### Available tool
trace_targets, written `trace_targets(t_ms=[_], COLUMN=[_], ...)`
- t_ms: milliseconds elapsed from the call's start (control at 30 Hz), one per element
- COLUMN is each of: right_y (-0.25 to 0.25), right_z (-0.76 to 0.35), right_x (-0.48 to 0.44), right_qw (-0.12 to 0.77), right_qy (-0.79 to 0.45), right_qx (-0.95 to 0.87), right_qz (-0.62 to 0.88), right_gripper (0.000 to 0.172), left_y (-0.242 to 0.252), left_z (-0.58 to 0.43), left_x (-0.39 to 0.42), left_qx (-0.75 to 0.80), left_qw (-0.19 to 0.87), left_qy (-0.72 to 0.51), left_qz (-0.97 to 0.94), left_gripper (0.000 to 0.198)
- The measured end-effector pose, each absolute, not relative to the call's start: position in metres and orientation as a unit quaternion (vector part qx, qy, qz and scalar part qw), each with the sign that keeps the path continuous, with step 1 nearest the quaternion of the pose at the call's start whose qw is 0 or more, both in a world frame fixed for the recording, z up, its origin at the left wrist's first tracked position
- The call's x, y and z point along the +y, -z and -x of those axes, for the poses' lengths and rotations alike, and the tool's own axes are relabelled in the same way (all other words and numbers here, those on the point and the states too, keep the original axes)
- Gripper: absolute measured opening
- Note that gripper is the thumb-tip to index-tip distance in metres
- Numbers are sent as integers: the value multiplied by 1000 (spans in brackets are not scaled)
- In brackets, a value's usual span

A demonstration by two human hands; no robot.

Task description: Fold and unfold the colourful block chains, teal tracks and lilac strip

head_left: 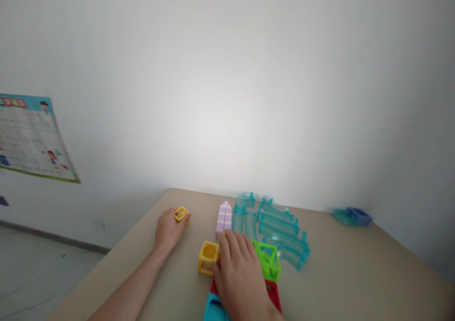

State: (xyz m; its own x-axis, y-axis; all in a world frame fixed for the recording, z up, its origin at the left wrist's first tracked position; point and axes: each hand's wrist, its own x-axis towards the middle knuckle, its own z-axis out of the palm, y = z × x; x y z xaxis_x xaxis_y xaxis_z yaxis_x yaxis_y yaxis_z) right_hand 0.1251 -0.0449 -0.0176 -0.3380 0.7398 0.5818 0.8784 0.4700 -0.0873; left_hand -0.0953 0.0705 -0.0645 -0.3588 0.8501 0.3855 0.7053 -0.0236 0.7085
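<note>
you face a white wall [227, 112], brightest mid-wall; a printed poster [31, 138] hangs left, above grey floor [39, 269] beside the beige table [341, 269].

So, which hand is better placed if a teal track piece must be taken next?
Probably the right hand: it is beside the green block, close to the teal track pieces. The left hand is farther away and holds a yellow cube.

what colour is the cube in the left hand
The cube in the left hand is yellow, as the head view shows.
</note>
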Motion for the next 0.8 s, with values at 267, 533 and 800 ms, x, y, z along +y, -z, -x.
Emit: trace_targets(t_ms=[267, 533, 800], right_y=[21, 14, 10], right_z=[-126, -126, -129], right_x=[-45, -49, -52], right_qw=[278, 261, 220], right_qy=[150, 146, 114], right_qx=[-809, -820, -831], right_qz=[496, 489, 497], right_gripper=[44, 42, 47], left_y=[60, 23, 33], left_z=[99, 73, 64], left_x=[76, 8, -73], left_qx=[759, 393, 242], left_qw=[-2, 93, 298], left_qy=[-412, -493, -247], left_qz=[-505, -771, -890], left_gripper=[67, 14, 28])
